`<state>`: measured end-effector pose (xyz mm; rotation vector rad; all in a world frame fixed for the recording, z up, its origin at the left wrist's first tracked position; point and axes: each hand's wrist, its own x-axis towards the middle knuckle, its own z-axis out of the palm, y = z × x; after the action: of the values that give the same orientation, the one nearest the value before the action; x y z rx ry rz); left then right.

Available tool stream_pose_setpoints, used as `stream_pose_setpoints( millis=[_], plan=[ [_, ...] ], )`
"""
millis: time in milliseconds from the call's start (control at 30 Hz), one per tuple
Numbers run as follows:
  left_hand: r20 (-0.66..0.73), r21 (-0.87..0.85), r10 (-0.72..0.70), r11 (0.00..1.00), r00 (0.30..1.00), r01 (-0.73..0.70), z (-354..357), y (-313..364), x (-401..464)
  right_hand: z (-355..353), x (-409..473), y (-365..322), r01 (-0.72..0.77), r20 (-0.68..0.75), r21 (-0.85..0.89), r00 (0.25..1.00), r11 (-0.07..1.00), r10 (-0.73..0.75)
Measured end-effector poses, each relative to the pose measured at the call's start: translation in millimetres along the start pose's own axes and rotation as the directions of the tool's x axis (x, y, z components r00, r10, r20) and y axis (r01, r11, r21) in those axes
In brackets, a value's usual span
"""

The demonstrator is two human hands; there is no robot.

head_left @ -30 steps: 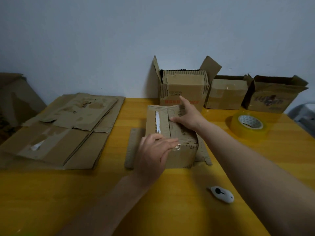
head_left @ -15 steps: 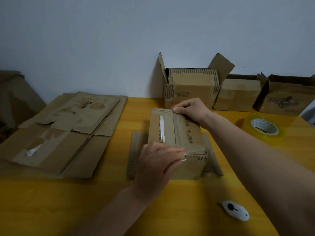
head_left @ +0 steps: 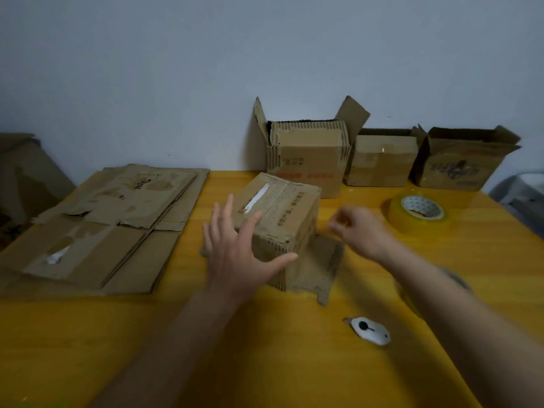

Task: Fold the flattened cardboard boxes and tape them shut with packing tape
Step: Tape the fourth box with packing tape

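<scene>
a yellow wooden table [head_left: 88, 348] stands against a plain pale wall [head_left: 176, 69].

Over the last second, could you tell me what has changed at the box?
Both hands left the box, which turned askew: the left hand opened, and the right hand drew right, curled. Tape roll, cutter and flattened cardboard stayed.
</scene>
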<state>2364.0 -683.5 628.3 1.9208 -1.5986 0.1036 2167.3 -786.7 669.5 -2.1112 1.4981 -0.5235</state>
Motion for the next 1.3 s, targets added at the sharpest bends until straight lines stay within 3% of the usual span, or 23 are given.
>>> stream_pose_setpoints(
  millis=[67,133,200,400,500,600,700,767,833,867,933,967,1067,1167,1233,1300],
  plan=[
    [0.103,0.053,-0.077,0.996,0.992,0.072,-0.6,4.2,3.5,7.4,-34.5,16.0,-0.008,0.193,-0.245,0.98,0.97,0.057],
    [0.101,0.063,-0.129,0.99,0.987,0.123,-0.8,12.6,3.5,18.0,-62.7,29.3,0.02,0.351,-0.447,0.924,0.894,0.154],
    [0.074,0.08,-0.161,0.985,0.984,0.155,0.1,24.4,0.7,27.4,-78.5,41.6,0.039,0.393,-0.494,0.901,0.869,0.183],
    [0.082,0.115,-0.156,0.983,0.984,0.146,4.1,43.4,-16.1,9.2,-75.7,50.9,-0.014,0.235,-0.373,0.966,0.928,0.108],
    [0.069,0.114,-0.128,0.986,0.989,0.12,0.2,52.2,-26.2,-9.2,-51.2,51.8,-0.046,0.043,-0.232,0.997,0.972,0.057],
    [0.071,0.1,-0.078,0.992,0.994,0.071,-0.7,58.2,-36.2,-26.9,-25.7,58.6,-0.066,-0.153,-0.176,0.987,0.982,0.039],
    [0.053,0.117,-0.062,0.992,0.997,0.055,-3.1,59.8,-38.5,-33.9,-16.3,74.3,-0.075,-0.202,-0.19,0.979,0.979,0.036],
    [-0.079,0.056,0.079,0.996,0.994,-0.075,-0.9,62.9,-42.6,-36.9,-20.3,86.8,-0.094,-0.194,-0.179,0.979,0.979,0.059],
    [-0.211,-0.054,0.299,0.947,0.931,-0.316,7.2,74.9,-51.5,-39.3,-27.9,99.7,-0.099,-0.176,-0.152,0.982,0.983,0.071],
    [-0.21,-0.11,0.379,0.907,0.901,-0.407,13.3,84.0,-56.7,-41.1,-33.5,106.4,-0.092,-0.162,-0.135,0.984,0.987,0.069],
    [-0.074,-0.243,0.466,0.849,0.882,-0.469,27.9,103.3,-61.9,-47.1,-48.7,117.4,-0.081,-0.122,-0.102,0.99,0.992,0.068],
    [0.043,-0.314,0.461,0.849,0.887,-0.426,36.6,111.9,-63.7,-50.3,-57.5,122.6,-0.078,-0.105,-0.099,0.992,0.992,0.067],
    [0.372,-0.382,0.344,0.903,0.862,-0.195,67.9,129.6,-64.1,-57.5,-84.1,135.3,-0.092,-0.036,-0.105,0.995,0.99,0.089],
    [0.561,-0.395,0.212,0.918,0.8,0.033,101.1,144.5,-54.9,-58.2,-107.6,141.1,-0.085,0.052,-0.119,0.994,0.989,0.091],
    [0.642,-0.43,0.139,0.879,0.754,0.205,113.8,155.8,-47.9,-52.8,-116.2,145.5,-0.028,0.122,-0.313,0.99,0.949,0.069],
    [0.691,-0.436,0.115,0.854,0.714,0.284,119.0,165.7,-43.8,-49.3,-121.0,148.7,0.02,0.142,-0.444,0.989,0.896,0.049]
  ],
)
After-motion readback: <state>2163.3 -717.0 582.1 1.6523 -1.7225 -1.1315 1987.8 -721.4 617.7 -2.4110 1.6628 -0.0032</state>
